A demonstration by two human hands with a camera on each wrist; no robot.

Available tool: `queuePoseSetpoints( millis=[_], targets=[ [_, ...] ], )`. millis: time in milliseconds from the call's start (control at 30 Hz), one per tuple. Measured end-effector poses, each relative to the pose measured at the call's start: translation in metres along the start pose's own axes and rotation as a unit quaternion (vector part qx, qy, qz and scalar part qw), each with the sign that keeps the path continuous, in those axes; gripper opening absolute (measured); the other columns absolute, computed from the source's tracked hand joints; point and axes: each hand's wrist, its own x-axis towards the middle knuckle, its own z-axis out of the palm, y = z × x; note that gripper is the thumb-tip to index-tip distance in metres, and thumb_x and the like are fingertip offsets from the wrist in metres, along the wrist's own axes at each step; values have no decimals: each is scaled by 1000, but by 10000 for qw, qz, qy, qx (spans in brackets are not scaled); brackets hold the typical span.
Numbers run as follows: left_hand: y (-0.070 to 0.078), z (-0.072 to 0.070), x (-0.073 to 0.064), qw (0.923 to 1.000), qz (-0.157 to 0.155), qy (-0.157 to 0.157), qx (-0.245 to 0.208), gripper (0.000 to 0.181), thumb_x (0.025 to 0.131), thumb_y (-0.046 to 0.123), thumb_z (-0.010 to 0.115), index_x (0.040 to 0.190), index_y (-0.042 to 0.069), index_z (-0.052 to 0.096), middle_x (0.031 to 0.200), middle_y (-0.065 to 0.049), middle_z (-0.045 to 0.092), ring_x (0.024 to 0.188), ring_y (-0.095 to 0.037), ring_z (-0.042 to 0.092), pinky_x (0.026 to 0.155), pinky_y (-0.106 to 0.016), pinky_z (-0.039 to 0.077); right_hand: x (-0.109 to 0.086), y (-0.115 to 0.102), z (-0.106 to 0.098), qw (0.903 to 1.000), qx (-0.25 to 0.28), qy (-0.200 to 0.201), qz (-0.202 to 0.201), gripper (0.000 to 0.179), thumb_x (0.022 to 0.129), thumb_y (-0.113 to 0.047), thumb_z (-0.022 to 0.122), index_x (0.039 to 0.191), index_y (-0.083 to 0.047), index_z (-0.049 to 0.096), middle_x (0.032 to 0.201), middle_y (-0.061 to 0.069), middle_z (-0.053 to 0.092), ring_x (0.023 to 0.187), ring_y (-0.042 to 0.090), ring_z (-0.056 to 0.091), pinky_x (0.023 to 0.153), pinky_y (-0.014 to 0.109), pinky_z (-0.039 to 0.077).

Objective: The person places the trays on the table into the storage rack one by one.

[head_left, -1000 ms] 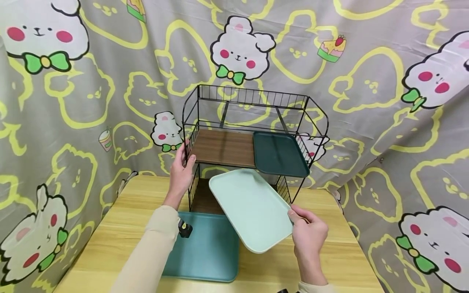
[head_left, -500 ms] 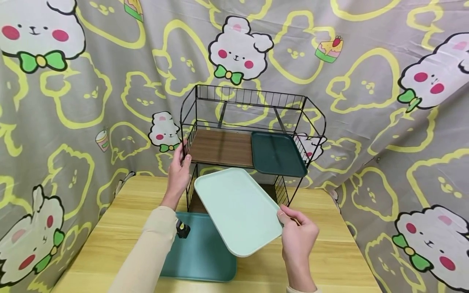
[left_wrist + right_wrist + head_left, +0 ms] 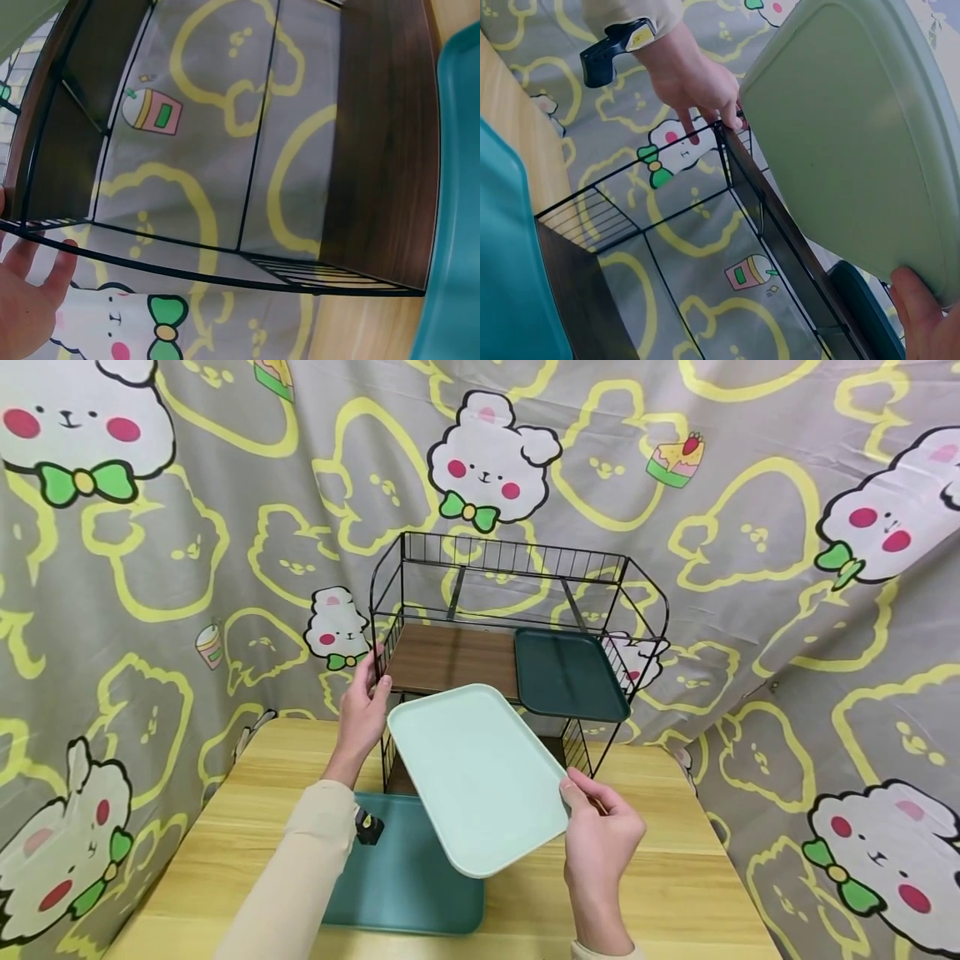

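Note:
My right hand point(image 3: 604, 843) pinches a pale mint tray point(image 3: 480, 777) by its right edge, thumb on top. The tray hangs tilted in front of the black wire rack point(image 3: 517, 560), its far corner overlapping the upper shelf's front edge in the head view; the right wrist view shows its underside point(image 3: 855, 142). At the rack's left front post, my left hand point(image 3: 362, 710) grips the frame, with fingers around the wire side point(image 3: 52, 281). A dark green tray point(image 3: 572, 677) lies on the right part of the upper wooden shelf point(image 3: 453, 660).
A larger teal tray point(image 3: 412, 885) lies on the wooden table point(image 3: 660, 860) before the rack, partly under the mint tray and left sleeve. The lower shelf point(image 3: 382, 150) is mostly hidden in the head view. A patterned curtain point(image 3: 262, 552) hangs behind and at both sides.
The mint tray has moved left with my right hand, and lately slightly up toward the upper shelf. My left hand keeps its hold on the rack.

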Motion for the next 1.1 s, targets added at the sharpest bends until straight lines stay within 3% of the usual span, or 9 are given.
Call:
queuePoseSetpoints(
  millis=[267, 567, 833, 1100],
  targets=[
    [1, -4, -2, 9998, 19, -114, 169, 55, 114, 18, 48, 167, 25, 36, 163, -16, 50, 153, -30, 48, 120, -56, 46, -3, 1, 20, 9995, -25, 203, -252, 13, 88, 3, 79, 100, 5, 83, 89, 5, 80, 75, 10, 70, 66, 20, 61],
    [4, -5, 0, 9994, -53, -258, 237, 56, 114, 19, 47, 168, 27, 34, 165, -15, 47, 154, -30, 46, 122, -54, 43, 0, 1, 48, 9968, 214, 653, -404, 11, 87, 2, 79, 97, 1, 85, 85, 8, 80, 74, 9, 70, 67, 18, 59],
    [2, -7, 0, 9991, -72, -295, 301, 57, 114, 19, 46, 169, 26, 32, 166, -16, 45, 153, -34, 47, 124, -54, 41, 3, 6, 80, 9950, 58, 924, -381, 11, 90, -2, 79, 98, -2, 86, 96, 15, 79, 79, 14, 67, 66, 17, 55],
    [2, -8, 2, 9990, -87, -373, 212, 57, 114, 18, 45, 169, 26, 32, 167, -16, 43, 154, -34, 45, 127, -51, 37, 7, 14, 109, 9911, 24, 1243, -470, 12, 90, -2, 77, 97, -6, 86, 99, 14, 78, 83, 18, 67, 68, 17, 53]
  ],
)
